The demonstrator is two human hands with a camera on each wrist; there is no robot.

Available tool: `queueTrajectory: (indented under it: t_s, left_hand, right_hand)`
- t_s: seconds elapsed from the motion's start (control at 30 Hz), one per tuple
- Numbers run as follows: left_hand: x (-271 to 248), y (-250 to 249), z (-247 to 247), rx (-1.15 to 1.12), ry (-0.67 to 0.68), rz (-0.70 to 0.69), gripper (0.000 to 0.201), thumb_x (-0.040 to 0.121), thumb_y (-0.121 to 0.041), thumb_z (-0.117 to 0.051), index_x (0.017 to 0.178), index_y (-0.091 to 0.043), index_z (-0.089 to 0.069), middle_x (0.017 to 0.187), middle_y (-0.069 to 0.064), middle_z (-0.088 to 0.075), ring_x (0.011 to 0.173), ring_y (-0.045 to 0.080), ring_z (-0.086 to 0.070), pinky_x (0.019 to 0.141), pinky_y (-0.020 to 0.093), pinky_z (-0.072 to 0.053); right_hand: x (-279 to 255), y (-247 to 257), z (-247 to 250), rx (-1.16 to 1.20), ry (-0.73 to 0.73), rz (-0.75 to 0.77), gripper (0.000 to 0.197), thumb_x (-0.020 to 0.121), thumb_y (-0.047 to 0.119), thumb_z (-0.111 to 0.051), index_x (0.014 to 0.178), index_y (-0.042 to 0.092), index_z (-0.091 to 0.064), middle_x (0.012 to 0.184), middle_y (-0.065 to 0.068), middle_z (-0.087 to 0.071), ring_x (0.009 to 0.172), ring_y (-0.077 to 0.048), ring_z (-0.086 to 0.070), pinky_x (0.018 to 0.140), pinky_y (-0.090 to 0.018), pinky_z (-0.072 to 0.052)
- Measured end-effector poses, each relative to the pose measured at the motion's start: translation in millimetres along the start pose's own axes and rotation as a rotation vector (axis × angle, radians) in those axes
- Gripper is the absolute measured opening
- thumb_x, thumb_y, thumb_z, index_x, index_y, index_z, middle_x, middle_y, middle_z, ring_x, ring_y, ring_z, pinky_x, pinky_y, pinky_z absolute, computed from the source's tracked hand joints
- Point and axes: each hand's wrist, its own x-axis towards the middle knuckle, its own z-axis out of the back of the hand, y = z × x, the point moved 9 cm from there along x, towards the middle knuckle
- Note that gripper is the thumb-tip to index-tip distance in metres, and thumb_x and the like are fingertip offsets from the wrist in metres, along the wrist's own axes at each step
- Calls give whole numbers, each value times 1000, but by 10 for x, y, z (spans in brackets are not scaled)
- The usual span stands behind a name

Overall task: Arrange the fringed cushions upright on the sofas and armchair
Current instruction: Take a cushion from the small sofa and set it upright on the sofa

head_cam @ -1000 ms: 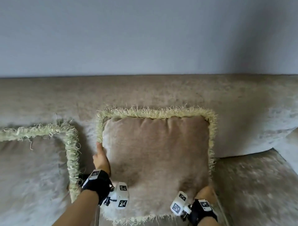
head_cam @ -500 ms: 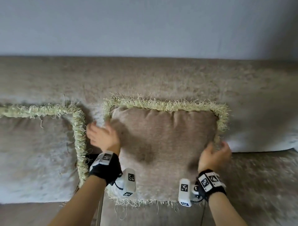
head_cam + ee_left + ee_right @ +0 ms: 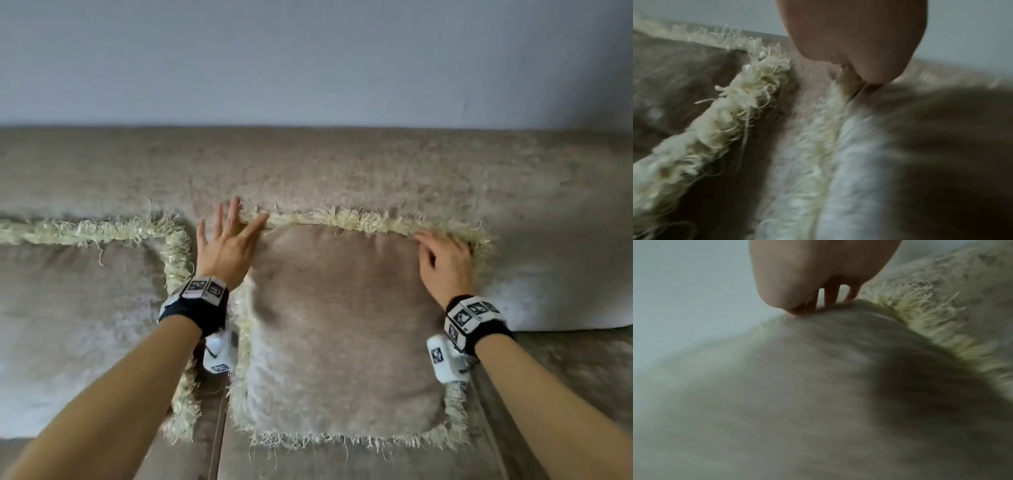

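Note:
A beige cushion (image 3: 342, 325) with pale yellow fringe leans upright against the sofa backrest (image 3: 342, 164). My left hand (image 3: 233, 233) lies flat with spread, straight fingers on its top left corner. My right hand (image 3: 442, 253) rests on the top right corner, its bent fingers touching the fringed edge. In the right wrist view the fingertips (image 3: 830, 300) meet the cushion (image 3: 797, 386) at its seam. In the left wrist view, which is blurred, my palm (image 3: 855, 40) sits over the cushion (image 3: 920, 146). A second fringed cushion (image 3: 68, 308) stands just to the left.
The neighbouring cushion's fringe (image 3: 731, 116) runs close beside my left wrist, with a narrow gap between the two cushions. The sofa seat (image 3: 565, 377) extends to the right. A plain grey wall (image 3: 308, 61) rises behind the backrest.
Both hands slid up from the cushion's lower sides to its top corners. The cushion now stands against the backrest, closer to the left cushion.

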Motion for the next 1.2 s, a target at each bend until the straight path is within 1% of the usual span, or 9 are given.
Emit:
queueTrajectory:
  t_s: [0.13,0.27,0.37,0.5,0.7,0.77,0.87,0.97,1.2]
  left_hand:
    - [-414,-854,780,-517,-329,-184,53,99,-26,-32,149,-9,-30,152,6,-39,145,23,-29,118,35,-12]
    - [-1152,-1606,46,-266,-194,-360,56,99,-32,-25,155,-28,-15,163,2,-8,151,18,-9,119,53,-12]
    - [-1074,-415,-844,-154,-141,113,54,101,-42,-9,150,-44,14,161,-4,16,150,19,8,119,56,-9]
    - [-1420,855,-1228,-424,-85,802,58,104,-38,-15,156,-17,1,163,10,4,151,23,4,120,52,0]
    - [-1881,-1004,-730,-526,-269,31,58,100,-27,-15,156,-13,-6,163,6,2,151,16,5,120,39,11]
    - [-1986,-1211,-968,-487,-251,-11,60,97,-27,-17,156,-28,-1,163,-1,6,151,16,7,119,43,12]
    - [-2271,-312,-1937,-382,2,511,61,97,-33,-14,154,-35,6,163,-5,4,150,18,-2,119,53,-4]
    - [-2970,429,-2851,-462,616,846,60,98,-31,-31,151,-6,-23,154,17,-33,140,35,-35,109,44,-35]
    - [-3238,-317,-2080,49,834,577,80,96,-44,-41,155,-16,5,163,5,5,151,22,5,120,48,-3]
  right_hand:
    - [-147,435,769,274,-450,-196,33,93,20,-46,123,12,-58,129,-4,-60,122,-18,-50,105,-30,-33]
    - [-896,1128,-117,34,8,-17,60,97,29,-29,154,16,-14,162,-1,-9,149,-15,-7,121,-41,-5]
    - [-1198,-348,-586,-187,148,-347,58,100,39,-9,154,22,5,161,-1,12,149,-19,5,119,-52,-4]
    - [-1669,-1639,-348,-17,53,-815,58,101,30,-13,152,3,-13,161,-11,-1,148,-31,-8,118,-56,-4]
    - [-2021,474,-328,153,-88,-294,62,97,20,-40,152,7,-15,160,-8,-14,143,-6,-1,119,-38,-1]
    - [-2180,571,-666,119,-24,-247,63,97,28,-29,153,11,-6,161,-1,-1,147,-9,3,120,-36,5]
    - [-2685,-392,-1118,-30,136,-652,63,98,33,-22,154,17,3,162,-2,6,149,-20,1,120,-46,-7]
    - [-3523,-1116,-1317,15,373,-1070,64,97,21,-32,153,8,-6,161,-13,-4,147,-34,-7,116,-52,-17]
    - [-3758,-753,-794,365,368,-1305,58,103,25,-30,154,8,-8,160,-14,-11,146,-32,-18,115,-48,-22]
